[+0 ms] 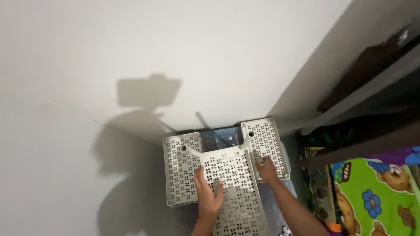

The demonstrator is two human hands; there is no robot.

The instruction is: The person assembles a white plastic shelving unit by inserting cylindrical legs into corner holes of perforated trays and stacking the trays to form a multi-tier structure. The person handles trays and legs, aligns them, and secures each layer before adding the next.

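Left hand (207, 194) lies flat, fingers spread, on the perforated panel (234, 192); right hand (266, 169) apparently grips its edge.

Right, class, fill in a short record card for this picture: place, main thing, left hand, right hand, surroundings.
Place: a corner by a plain white wall
Main thing: white perforated plastic panels, one middle panel with two short legs reaching toward holes in the side panels
Left hand: flat on the middle panel, fingers spread
Right hand: resting at the edge of the right panel
Surroundings: bright cartoon-bear blanket at right; the person's shadow on the wall
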